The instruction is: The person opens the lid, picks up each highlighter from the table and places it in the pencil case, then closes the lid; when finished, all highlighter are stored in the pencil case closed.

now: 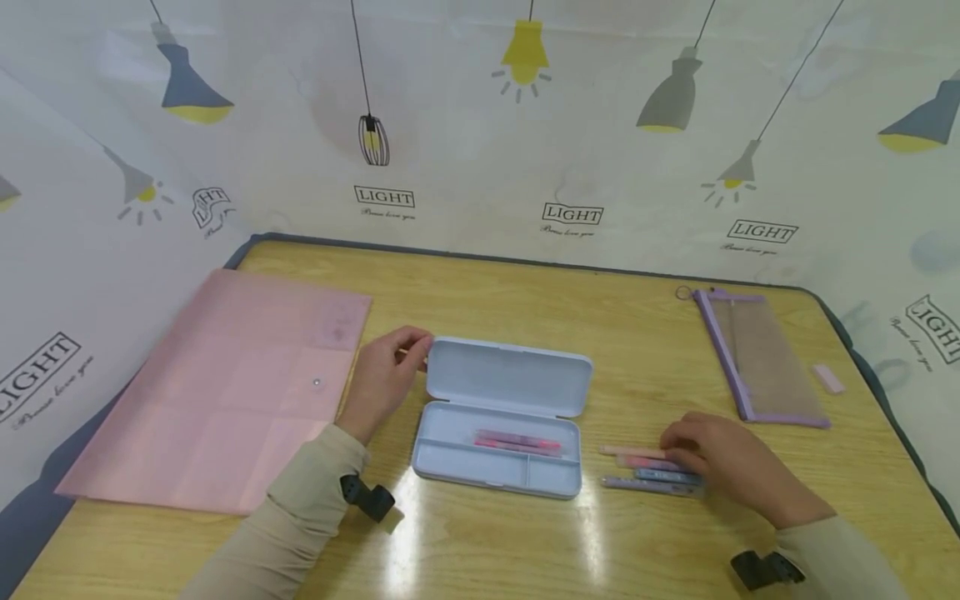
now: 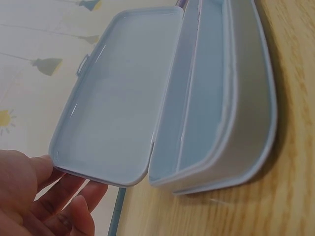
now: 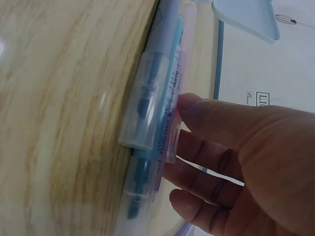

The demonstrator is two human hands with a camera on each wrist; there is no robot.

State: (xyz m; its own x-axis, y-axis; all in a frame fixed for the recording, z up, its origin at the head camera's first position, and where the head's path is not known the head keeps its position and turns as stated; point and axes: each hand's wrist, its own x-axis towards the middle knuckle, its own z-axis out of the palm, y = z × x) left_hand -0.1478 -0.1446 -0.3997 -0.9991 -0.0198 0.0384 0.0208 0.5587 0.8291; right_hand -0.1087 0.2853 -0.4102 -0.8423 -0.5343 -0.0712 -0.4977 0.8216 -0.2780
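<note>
A light blue pencil case [image 1: 480,475] lies with its lid [image 1: 510,377] raised, and two pink-purple highlighters [image 1: 517,440] rest in its rear compartment. My left hand [image 1: 384,375] pinches the lid's far left corner between thumb and fingers. To the right of the case, several highlighters lie side by side on the table: a peach one, a pink one [image 1: 637,462], a blue one [image 3: 142,172] and a greyish-purple one [image 3: 147,93]. My right hand [image 1: 727,462] has thumb and fingers at the pink one, pinching it near its right end; the fingertips behind it are partly hidden.
A pink document folder [image 1: 225,392] lies at the left of the wooden table [image 1: 495,550]. At the right are a mesh zip pouch [image 1: 776,358] with purple edging and a small pink eraser [image 1: 828,378]. A lamp-printed sheet [image 1: 465,100] stands behind the table.
</note>
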